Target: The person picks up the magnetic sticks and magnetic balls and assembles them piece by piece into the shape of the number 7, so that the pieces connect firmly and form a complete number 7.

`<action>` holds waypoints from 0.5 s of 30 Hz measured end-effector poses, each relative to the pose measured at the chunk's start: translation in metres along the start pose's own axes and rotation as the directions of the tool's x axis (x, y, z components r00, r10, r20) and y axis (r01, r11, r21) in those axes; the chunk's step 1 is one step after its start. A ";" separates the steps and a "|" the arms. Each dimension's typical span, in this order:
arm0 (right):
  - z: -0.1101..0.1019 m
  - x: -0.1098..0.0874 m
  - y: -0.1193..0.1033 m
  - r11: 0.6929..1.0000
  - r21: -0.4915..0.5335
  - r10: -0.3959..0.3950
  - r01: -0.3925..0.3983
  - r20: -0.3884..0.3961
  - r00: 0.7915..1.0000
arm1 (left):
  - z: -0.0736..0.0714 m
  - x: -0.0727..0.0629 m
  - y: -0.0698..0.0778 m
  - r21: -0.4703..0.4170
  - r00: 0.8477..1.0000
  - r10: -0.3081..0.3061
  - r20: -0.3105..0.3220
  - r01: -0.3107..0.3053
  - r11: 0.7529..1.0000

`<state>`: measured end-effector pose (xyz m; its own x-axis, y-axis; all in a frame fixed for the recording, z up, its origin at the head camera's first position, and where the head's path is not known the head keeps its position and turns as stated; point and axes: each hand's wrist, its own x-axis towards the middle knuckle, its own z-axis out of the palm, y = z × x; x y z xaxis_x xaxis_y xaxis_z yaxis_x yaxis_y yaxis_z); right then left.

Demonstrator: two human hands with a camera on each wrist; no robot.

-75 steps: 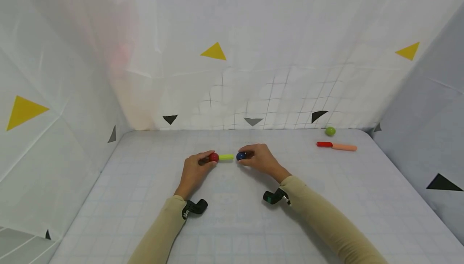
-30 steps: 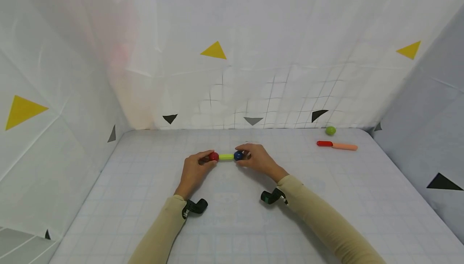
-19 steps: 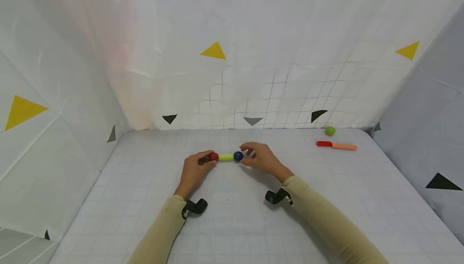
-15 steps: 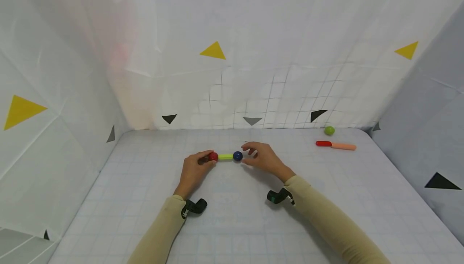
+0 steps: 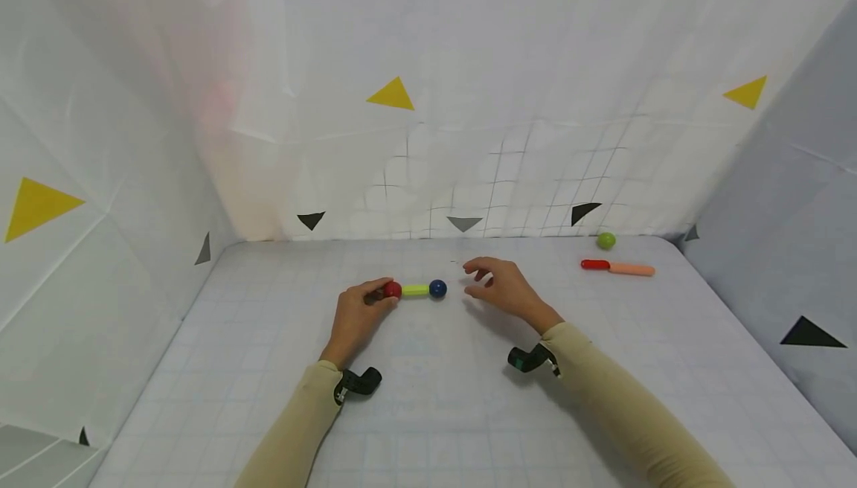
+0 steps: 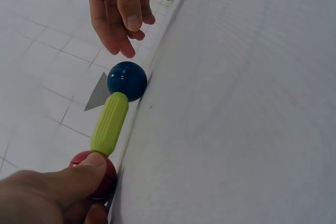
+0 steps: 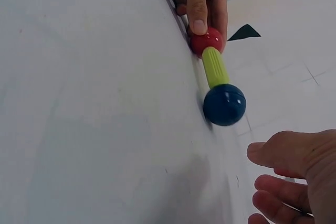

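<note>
My left hand (image 5: 358, 315) pinches a red ball (image 5: 393, 290) between thumb and fingers on the white table. A short yellow-green ribbed rod (image 5: 416, 290) runs rightward from that ball to a dark blue ball (image 5: 438, 289), so the three form one straight piece. In the left wrist view the rod (image 6: 109, 124) touches both balls. My right hand (image 5: 506, 287) hovers to the right of the blue ball, apart from it, thumb and fingers spread with nothing between them. The right wrist view shows a gap between its thumb and the blue ball (image 7: 224, 105).
At the back right of the table (image 5: 428, 399) lie a red rod (image 5: 594, 265) and an orange rod (image 5: 632, 269), end to end. Behind them, near the back wall, is a green ball (image 5: 606, 240). White sheets with triangle marks enclose the sides and back.
The right hand brought the blue ball left against the rod's end, then let go and moved away to the right. The left hand kept its pinch on the red ball.
</note>
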<state>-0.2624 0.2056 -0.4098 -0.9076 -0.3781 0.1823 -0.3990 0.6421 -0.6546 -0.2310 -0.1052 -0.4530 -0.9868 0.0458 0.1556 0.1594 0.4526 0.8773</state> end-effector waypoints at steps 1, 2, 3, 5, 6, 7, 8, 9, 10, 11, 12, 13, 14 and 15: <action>-0.002 -0.001 0.001 1.000 0.000 0.005 -0.005 -0.004 1.000 | 0.000 0.000 0.000 0.000 1.000 -0.002 0.001 0.002 1.000; -0.004 -0.001 0.002 1.000 -0.001 0.011 -0.011 -0.007 1.000 | 0.000 0.000 0.001 0.001 1.000 -0.006 0.002 0.006 1.000; -0.007 -0.002 0.003 1.000 -0.003 0.016 -0.016 -0.011 1.000 | 0.000 -0.001 0.001 0.003 1.000 -0.007 0.002 0.007 1.000; -0.011 -0.004 0.006 1.000 -0.011 0.024 -0.024 -0.020 1.000 | -0.001 -0.001 0.001 0.006 1.000 -0.006 0.005 0.006 1.000; -0.012 -0.005 0.008 0.999 -0.018 0.026 -0.026 -0.025 0.999 | -0.001 -0.001 0.001 0.009 1.000 -0.005 0.003 0.005 1.000; -0.014 -0.005 0.010 0.999 -0.025 0.026 -0.027 -0.030 0.999 | -0.001 -0.001 0.001 0.013 1.000 -0.003 0.001 0.003 1.000; -0.016 -0.006 0.012 0.999 -0.029 0.026 -0.027 -0.034 0.999 | -0.001 0.000 0.002 0.014 1.000 -0.001 -0.001 0.001 1.000; -0.018 -0.007 0.014 0.999 -0.032 0.026 -0.027 -0.039 0.999 | -0.001 0.000 0.002 0.016 1.000 0.000 -0.002 0.000 1.000; -0.020 -0.008 0.016 0.999 -0.036 0.026 -0.027 -0.045 0.999 | -0.001 0.000 0.002 0.017 1.000 0.001 -0.004 -0.001 1.000; -0.022 -0.009 0.018 0.999 -0.040 0.025 -0.027 -0.051 0.998 | -0.001 0.000 0.002 0.019 1.000 0.003 -0.005 -0.003 1.000; -0.025 -0.010 0.021 0.999 -0.041 0.026 -0.029 -0.059 0.998 | -0.001 0.000 0.002 0.020 1.000 0.003 -0.006 -0.003 1.000; -0.027 -0.011 0.022 0.999 -0.040 0.028 -0.031 -0.067 0.997 | -0.001 0.000 0.002 0.019 1.000 0.003 -0.005 -0.003 1.000; -0.029 -0.013 0.024 0.999 -0.037 0.033 -0.036 -0.075 0.997 | -0.001 0.000 0.002 0.018 1.000 0.001 -0.003 -0.001 1.000; -0.032 -0.014 0.027 0.998 -0.038 0.038 -0.042 -0.084 0.996 | -0.001 0.000 0.002 0.018 1.000 0.000 -0.003 0.001 1.000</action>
<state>-0.2641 0.2494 -0.4066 -0.9301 -0.2958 0.2180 -0.3654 0.6826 -0.6329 -0.2305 -0.1053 -0.4511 -0.9867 0.0425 0.1567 0.1583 0.4687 0.8691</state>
